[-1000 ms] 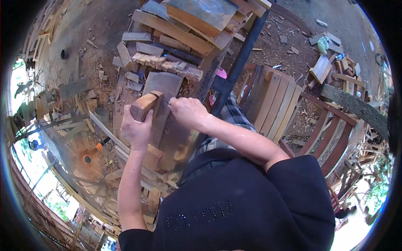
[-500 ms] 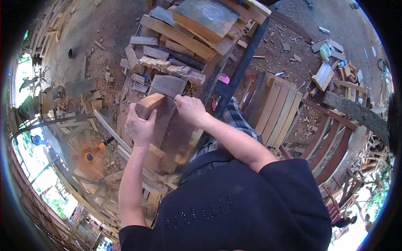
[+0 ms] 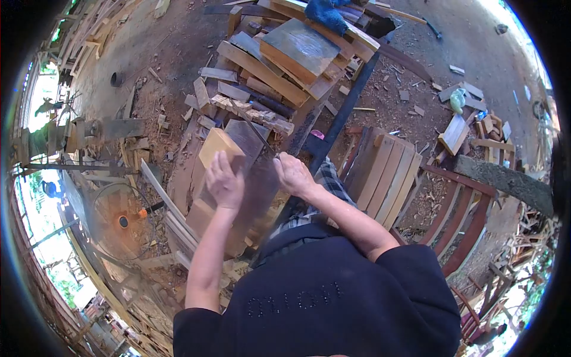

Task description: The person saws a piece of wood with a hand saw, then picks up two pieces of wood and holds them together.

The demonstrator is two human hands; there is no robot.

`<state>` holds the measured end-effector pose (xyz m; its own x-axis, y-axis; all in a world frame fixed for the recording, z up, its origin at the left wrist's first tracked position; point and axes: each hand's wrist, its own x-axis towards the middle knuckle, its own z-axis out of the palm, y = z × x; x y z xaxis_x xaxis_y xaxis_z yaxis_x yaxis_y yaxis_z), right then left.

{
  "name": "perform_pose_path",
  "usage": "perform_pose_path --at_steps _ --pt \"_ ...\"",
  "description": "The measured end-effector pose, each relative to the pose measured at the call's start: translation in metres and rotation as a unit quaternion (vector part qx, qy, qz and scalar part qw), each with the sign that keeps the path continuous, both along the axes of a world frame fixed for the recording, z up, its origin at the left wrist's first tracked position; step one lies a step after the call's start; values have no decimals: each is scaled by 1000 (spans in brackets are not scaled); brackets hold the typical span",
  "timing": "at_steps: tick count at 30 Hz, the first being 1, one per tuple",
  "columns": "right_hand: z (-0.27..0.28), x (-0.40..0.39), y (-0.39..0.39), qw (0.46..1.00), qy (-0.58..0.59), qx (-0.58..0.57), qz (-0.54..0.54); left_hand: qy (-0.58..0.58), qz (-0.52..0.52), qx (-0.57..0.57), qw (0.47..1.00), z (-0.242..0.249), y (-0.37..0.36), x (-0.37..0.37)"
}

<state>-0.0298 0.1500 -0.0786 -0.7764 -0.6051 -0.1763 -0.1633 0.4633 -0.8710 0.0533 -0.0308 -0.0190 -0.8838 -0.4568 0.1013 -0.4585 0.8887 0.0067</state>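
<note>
My left hand [image 3: 225,183] is on a light brown wooden block [image 3: 219,144], its fingers along the near side; the thumb is hidden. The block rests at an angle on a plank-like work surface [image 3: 245,132]. To the right of the block, my right hand [image 3: 293,173] is closed around the near end of a long thin dark tool [image 3: 257,133]. The tool slants away to the upper left, apart from the block; its exact kind is hard to make out. Below my left hand lies another wooden block [image 3: 201,218].
Stacked boards [image 3: 300,50] and several offcuts [image 3: 253,113] lie beyond my hands. A fan with an orange hub [image 3: 124,221] stands at the left. A slatted wooden piece [image 3: 389,175] and a reddish wooden frame [image 3: 467,220] are at the right. Wood chips cover the ground.
My left hand has turned the block, so a broad pale face now shows. The tool in my right hand has swung from pointing left to pointing farther away. The view has shifted slightly.
</note>
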Motion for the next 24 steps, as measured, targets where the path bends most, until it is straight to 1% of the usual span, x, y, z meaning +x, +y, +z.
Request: perform_pose_path --at_steps 2,3,4,6,7,9,12,13,15,16,18,19,20,22,24 --pt "-1 0 9 1000 15 -1 5 -31 2 -27 999 -7 21 5" --pt "-2 1 13 1000 23 -9 3 -45 -1 6 999 -9 24 7" --pt "-3 1 16 999 30 -16 3 -43 4 8 999 -11 24 7" --pt "-4 3 20 999 34 -21 -4 12 -1 73 997 -12 22 5" --pt "-4 4 20 999 38 -27 -16 14 7 73 997 -14 15 2" --pt "-2 5 20 999 32 -24 -14 110 35 125 985 -20 -11 -9" --pt "-4 6 24 999 26 -12 -17 147 57 97 983 -32 -45 -31" --pt "-2 5 24 1000 23 -8 -19 152 64 98 981 -27 -47 -42" --pt "6 3 29 999 24 -15 -21 -38 133 111 984 -12 -51 -60" --pt "10 2 31 999 20 -24 -30 -33 142 115 983 -11 -54 -69" --pt "5 2 35 999 29 -15 -21 -141 208 180 951 -8 -60 -87" --pt "5 1 36 999 35 -8 -22 -145 220 166 950 -2 -57 -96" --pt "5 1 37 999 38 -6 -12 -141 228 171 948 -9 -62 -100" --pt "12 -1 38 1000 20 -15 -16 -140 261 230 927 -21 -71 -106" --pt "19 -3 37 999 34 -21 -12 -128 273 220 928 -34 -74 -105"
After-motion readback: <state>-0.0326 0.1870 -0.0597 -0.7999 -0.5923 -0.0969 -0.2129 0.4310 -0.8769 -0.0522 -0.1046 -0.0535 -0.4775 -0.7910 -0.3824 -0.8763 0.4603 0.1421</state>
